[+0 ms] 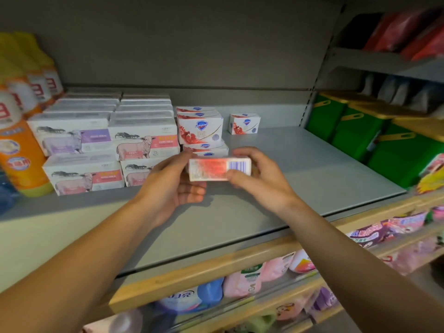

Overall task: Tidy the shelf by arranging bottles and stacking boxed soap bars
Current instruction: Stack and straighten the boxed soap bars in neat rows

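Observation:
A white-and-red boxed soap bar (213, 169) with a barcode hangs above the grey shelf (300, 169), held from both ends. My left hand (173, 186) grips its left end and my right hand (262, 179) pinches its right end. Just behind it stands a stack of matching soap boxes (200, 127), with more boxes (206, 149) lower in the same pile. One single soap box (244, 123) sits alone farther back. Left of them are stacked sheep-printed soap boxes (96, 140). Orange and yellow bottles (19, 131) stand at the far left.
Green boxes with gold lids (360, 131) fill the neighbouring shelf on the right. Red packs (408, 32) lie on the shelf above them. Pink, blue and purple refill pouches (240, 282) fill the lower shelves behind the wooden front rail (216, 267).

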Tool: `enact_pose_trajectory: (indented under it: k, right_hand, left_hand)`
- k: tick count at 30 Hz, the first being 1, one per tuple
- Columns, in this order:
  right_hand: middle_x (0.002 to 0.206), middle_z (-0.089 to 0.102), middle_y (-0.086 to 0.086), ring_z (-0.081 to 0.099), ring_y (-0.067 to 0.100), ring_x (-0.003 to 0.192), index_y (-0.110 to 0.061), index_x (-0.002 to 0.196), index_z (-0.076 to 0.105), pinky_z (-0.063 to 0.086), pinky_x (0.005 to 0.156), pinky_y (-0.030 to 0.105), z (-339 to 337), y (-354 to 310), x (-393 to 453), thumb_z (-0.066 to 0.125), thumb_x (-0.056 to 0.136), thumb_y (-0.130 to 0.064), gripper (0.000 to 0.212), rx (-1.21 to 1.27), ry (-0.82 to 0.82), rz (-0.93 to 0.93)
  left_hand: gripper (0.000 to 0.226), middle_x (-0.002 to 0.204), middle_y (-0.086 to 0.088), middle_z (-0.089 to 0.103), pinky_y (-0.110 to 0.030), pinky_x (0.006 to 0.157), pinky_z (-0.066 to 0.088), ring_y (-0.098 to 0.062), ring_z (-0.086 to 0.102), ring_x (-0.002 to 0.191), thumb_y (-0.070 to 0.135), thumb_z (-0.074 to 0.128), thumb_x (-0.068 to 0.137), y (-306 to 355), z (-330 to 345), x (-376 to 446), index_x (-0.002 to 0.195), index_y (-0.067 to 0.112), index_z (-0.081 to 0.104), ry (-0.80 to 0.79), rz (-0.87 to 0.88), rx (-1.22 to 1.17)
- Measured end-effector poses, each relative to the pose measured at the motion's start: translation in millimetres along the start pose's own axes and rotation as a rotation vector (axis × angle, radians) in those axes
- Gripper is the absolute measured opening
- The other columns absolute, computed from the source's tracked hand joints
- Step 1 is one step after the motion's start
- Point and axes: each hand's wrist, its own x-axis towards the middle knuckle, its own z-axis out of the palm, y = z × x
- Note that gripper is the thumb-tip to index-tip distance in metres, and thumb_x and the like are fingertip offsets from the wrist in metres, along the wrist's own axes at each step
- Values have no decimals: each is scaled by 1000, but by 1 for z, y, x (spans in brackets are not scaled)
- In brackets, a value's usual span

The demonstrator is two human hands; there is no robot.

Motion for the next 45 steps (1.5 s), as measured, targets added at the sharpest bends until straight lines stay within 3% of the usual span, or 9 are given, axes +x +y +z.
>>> enact_pose_trajectory:
  k: [8, 10, 14, 19, 24, 27, 31, 40, 45]
  right_hand:
    - [79, 70, 2, 51, 17, 46, -19, 92, 71, 39, 44, 27, -4, 6, 11, 64, 67, -65, 53, 134, -97, 333]
    - [89, 68, 3, 55, 15, 54, -22, 100, 69, 43, 48, 29, -7, 7, 11, 74, 68, -45, 40, 256, -131, 273]
    - [113, 68, -2, 69, 17, 94, -23, 119, 60, 57, 85, 33, -12, 4, 10, 69, 80, -22, 41, 327, -113, 94]
    - [122, 61, -13, 66, 9, 97, -31, 120, 56, 54, 81, 25, -15, -9, 16, 64, 87, 0, 46, -54, -17, -111]
    - [121, 61, -1, 65, 13, 102, -37, 100, 62, 54, 87, 25, -18, -22, 43, 66, 79, 8, 50, -90, 85, -251]
    - [120, 61, 6, 63, 18, 101, -37, 99, 60, 53, 85, 29, -11, -22, 71, 67, 79, 7, 48, -105, 133, -274]
    - [114, 56, -1, 58, 16, 105, -21, 110, 66, 46, 93, 27, 8, -12, 99, 73, 76, 3, 42, -299, 102, -329]
    - [125, 51, 7, 42, 24, 118, -16, 121, 67, 34, 105, 29, 15, 9, 102, 77, 79, -19, 43, -585, 191, -467]
    - [115, 57, 2, 57, 18, 105, -16, 115, 67, 44, 95, 28, -16, 24, 139, 59, 83, -29, 36, -348, 413, -376]
  left_hand:
    - [38, 58, -14, 64, -25, 40, 47, -21, 56, 42, 45, 60, 92, -1, 0, 0, 89, 8, 63, -2, 14, 119]
    - [36, 65, -16, 67, -28, 45, 51, -23, 60, 47, 44, 60, 92, -1, 1, 1, 96, 9, 63, -5, 19, 80]
    - [23, 85, -12, 72, -30, 52, 56, -23, 66, 57, 30, 64, 93, -1, 4, -2, 112, 18, 63, 0, 96, 51]
    - [30, 99, -7, 76, -33, 68, 60, -22, 73, 85, 6, 64, 91, -3, 3, -3, 116, 22, 60, -57, 363, 226]
    - [17, 98, -1, 74, -39, 78, 58, -20, 71, 84, 18, 70, 89, -9, 1, 1, 103, 26, 64, 46, 418, 490]
    - [23, 98, 6, 71, -29, 88, 51, -11, 68, 84, 23, 75, 80, -21, 0, 2, 102, 23, 67, 31, 379, 865]
    - [25, 92, 15, 66, -7, 79, 44, 8, 59, 85, 29, 78, 77, -25, 2, -1, 100, 27, 70, -53, 416, 1007]
    - [23, 92, 11, 68, -10, 79, 44, 10, 57, 84, 29, 76, 77, -23, 1, 1, 99, 28, 71, -88, 396, 1027]
    - [17, 89, 14, 69, -15, 80, 48, 3, 62, 83, 25, 77, 79, -25, 3, 5, 94, 30, 71, -38, 383, 975]
